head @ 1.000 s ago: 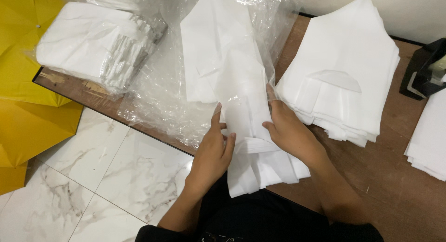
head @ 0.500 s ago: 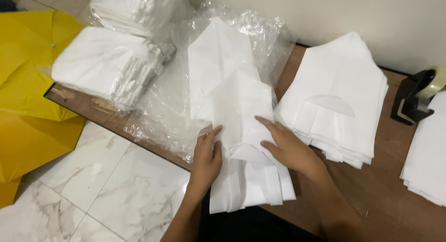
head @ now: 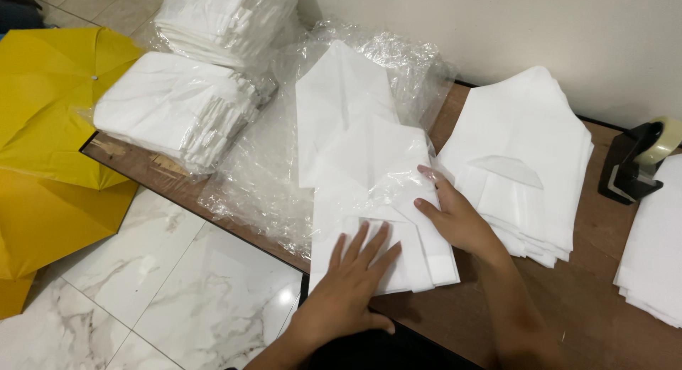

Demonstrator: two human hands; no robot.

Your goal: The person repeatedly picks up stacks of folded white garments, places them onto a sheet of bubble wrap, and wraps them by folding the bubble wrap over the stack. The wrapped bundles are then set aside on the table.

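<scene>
Left hand (head: 353,276) and right hand (head: 458,215) press flat on folded white cloth (head: 369,178)

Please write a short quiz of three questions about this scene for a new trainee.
1. True or false: the left hand lies flat on the folded white fabric piece.
2. What does the fabric piece partly lie on: A) clear plastic wrap, B) a tray, C) a towel?
3. Name the black thing at the table's right edge.

Key: 1 true. 2 A. 3 Tape dispenser.
</scene>
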